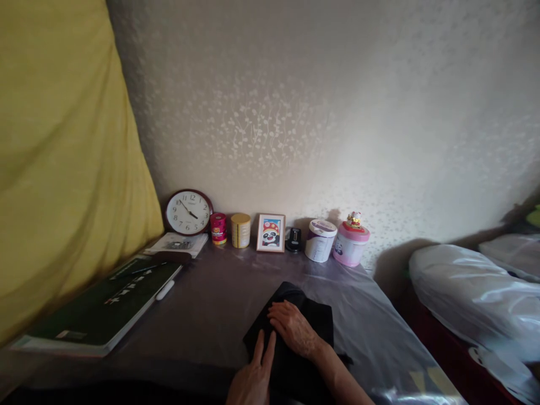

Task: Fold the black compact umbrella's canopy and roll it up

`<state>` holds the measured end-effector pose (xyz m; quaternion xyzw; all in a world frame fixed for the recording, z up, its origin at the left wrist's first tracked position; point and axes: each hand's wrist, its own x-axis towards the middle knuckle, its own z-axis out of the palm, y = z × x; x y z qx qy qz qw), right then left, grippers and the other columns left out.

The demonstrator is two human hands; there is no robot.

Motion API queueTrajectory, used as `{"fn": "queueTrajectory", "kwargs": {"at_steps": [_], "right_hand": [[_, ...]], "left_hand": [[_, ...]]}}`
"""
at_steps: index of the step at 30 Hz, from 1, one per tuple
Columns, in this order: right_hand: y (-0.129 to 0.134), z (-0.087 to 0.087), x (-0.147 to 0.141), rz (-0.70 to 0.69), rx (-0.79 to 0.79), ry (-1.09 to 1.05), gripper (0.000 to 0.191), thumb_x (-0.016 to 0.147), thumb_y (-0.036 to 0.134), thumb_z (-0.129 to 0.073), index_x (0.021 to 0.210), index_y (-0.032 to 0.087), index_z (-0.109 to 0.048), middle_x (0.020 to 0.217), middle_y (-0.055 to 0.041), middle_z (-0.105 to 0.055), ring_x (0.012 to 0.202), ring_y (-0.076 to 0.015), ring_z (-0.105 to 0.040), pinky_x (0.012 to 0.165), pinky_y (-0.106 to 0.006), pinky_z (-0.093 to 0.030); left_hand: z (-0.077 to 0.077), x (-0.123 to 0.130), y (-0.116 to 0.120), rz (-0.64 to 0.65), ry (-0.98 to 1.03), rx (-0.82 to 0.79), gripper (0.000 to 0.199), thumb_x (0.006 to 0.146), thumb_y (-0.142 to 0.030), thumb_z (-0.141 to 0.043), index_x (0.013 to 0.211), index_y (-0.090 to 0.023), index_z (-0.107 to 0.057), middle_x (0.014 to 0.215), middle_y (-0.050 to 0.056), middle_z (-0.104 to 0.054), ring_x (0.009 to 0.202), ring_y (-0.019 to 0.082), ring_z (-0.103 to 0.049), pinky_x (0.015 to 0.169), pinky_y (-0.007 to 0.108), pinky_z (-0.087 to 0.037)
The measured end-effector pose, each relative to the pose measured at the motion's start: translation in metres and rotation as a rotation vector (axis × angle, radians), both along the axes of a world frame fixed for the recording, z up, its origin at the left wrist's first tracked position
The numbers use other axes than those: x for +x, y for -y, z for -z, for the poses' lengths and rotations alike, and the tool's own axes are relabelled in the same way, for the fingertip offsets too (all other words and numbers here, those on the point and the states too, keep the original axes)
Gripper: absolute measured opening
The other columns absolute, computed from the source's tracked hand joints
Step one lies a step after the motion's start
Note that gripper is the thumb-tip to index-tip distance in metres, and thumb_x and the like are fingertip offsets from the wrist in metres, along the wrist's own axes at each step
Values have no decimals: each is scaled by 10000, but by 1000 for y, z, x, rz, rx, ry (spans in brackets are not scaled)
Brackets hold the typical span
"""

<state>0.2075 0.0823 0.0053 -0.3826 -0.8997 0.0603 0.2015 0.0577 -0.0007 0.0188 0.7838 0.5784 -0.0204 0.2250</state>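
A black cloth [318, 318] lies folded and slightly rumpled near the front of the table. My right hand [293, 329] rests flat on its upper middle, fingers extended toward the left. Lower down, my left hand [255, 371] has two fingers stretched out and apart on the cloth's left part; its other fingers are not clearly visible. The fingertips of both hands are close together but not touching. A narrow strip of the cloth sticks out to the right of my right wrist.
On the covered table [202, 304], a green book [101, 309] lies left. A clock [189, 212], tins [241, 230], a panda picture frame [270, 233] and tubs [320, 241] line the wall. Yellow curtain [67, 157] hangs left; plastic-wrapped bundles [468, 287] sit right.
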Motion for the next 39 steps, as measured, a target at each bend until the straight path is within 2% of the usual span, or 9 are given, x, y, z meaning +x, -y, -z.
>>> {"fn": "queueTrajectory", "kwargs": {"at_steps": [7, 11, 15, 19, 22, 25, 28, 33, 39], "right_hand": [[-39, -8, 9, 68, 11, 128, 335, 954, 277, -301, 1009, 207, -623, 1045, -35, -656, 1094, -153, -518, 1029, -372, -253], [-62, -8, 17, 184, 8, 267, 362, 957, 263, -279, 915, 207, -634, 959, -33, -669, 977, -153, -573, 929, -302, -357], [-75, -6, 27, 311, -7, 370, 305, 934, 200, -319, 1011, 205, -614, 946, -65, -671, 909, -171, -608, 802, -264, -427], [-65, -12, 52, 515, 71, 384, 306, 898, 131, -345, 1047, 192, -606, 1044, -99, -643, 977, -204, -591, 832, -290, -428], [-41, -18, 81, 742, 174, 239, 302, 898, 163, -343, 1037, 204, -608, 1066, -102, -634, 997, -209, -581, 850, -300, -419], [-14, -18, 102, 865, 36, 4, 279, 893, 291, -377, 994, 213, -625, 944, -95, -664, 888, -206, -620, 759, -287, -443], [5, -13, 105, 852, -165, -179, 310, 860, 397, -405, 919, 214, -648, 788, -63, -673, 759, -198, -640, 654, -268, -449], [18, -5, 87, 802, -347, -416, 402, 757, 527, -464, 761, 166, -641, 670, -52, -653, 669, -220, -624, 561, -282, -445], [13, -25, 58, 575, -555, -842, 343, 679, 466, -563, 801, 153, -629, 709, -28, -652, 660, -191, -600, 552, -260, -442]], "left_hand": [[9, 2, -5, -25, -6, -30, 851, 666, 65, -315, 1400, -267, -41, 1475, 163, -13, 906, 246, -648, 727, 324, -513], [13, 2, -5, -26, 9, -26, 862, 672, 64, -321, 1393, -286, -2, 1471, 182, 0, 897, 243, -651, 709, 319, -509], [6, 2, -2, -38, -12, -20, 871, 665, 59, -359, 1394, -273, -17, 1471, 196, -67, 931, 247, -639, 734, 321, -505], [-3, 1, 2, -42, 23, -20, 915, 630, 55, -427, 1401, -207, -9, 1457, 241, -102, 946, 255, -632, 756, 320, -501], [-6, 0, 4, -51, 66, 34, 912, 631, 64, -406, 1403, -177, 15, 1449, 257, -138, 935, 236, -635, 752, 307, -498], [-5, 2, 3, -59, 85, 76, 909, 629, 71, -396, 1406, -158, 15, 1447, 254, -162, 938, 229, -631, 737, 291, -498], [-1, 5, 0, -70, 80, 94, 899, 625, 76, -398, 1406, -123, 1, 1449, 249, -165, 942, 231, -628, 739, 290, -499], [2, 8, -2, -83, 89, 109, 911, 586, 91, -411, 1392, -38, -7, 1449, 259, -144, 963, 228, -617, 770, 281, -498], [-1, 7, -3, -83, 45, 74, 973, 545, 70, -498, 1397, -58, -47, 1447, 258, -157, 954, 272, -620, 771, 332, -508]]}}
